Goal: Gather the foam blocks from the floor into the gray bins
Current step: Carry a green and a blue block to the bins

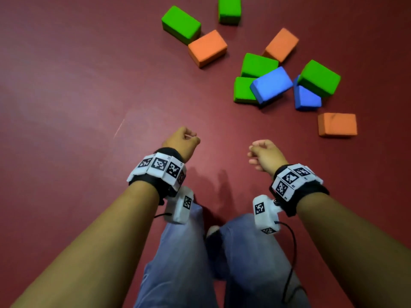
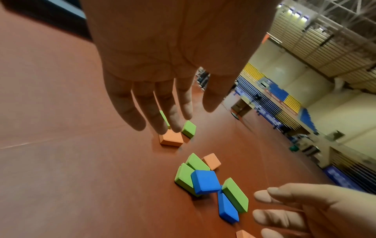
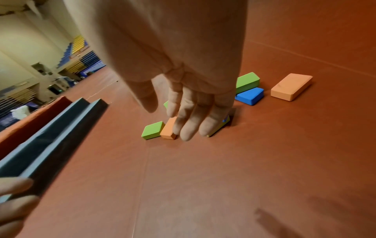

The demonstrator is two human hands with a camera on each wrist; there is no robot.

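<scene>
Foam blocks [image 1: 271, 84] lay scattered on the red floor [image 1: 66, 85] at about one o'clock from the person, none gathered yet; the gray bins [image 3: 50, 138] stood off at about nine o'clock in a sports hall with folded bleachers [image 2: 274, 96]. Both the left hand [image 1: 181, 142] and right hand [image 1: 265, 155] hung relaxed and empty, so the next move, I judged, called for reaching forward to the nearest block.

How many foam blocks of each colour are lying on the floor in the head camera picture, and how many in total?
Green foam blocks: 5
Orange foam blocks: 3
Blue foam blocks: 2
Total: 10
</scene>
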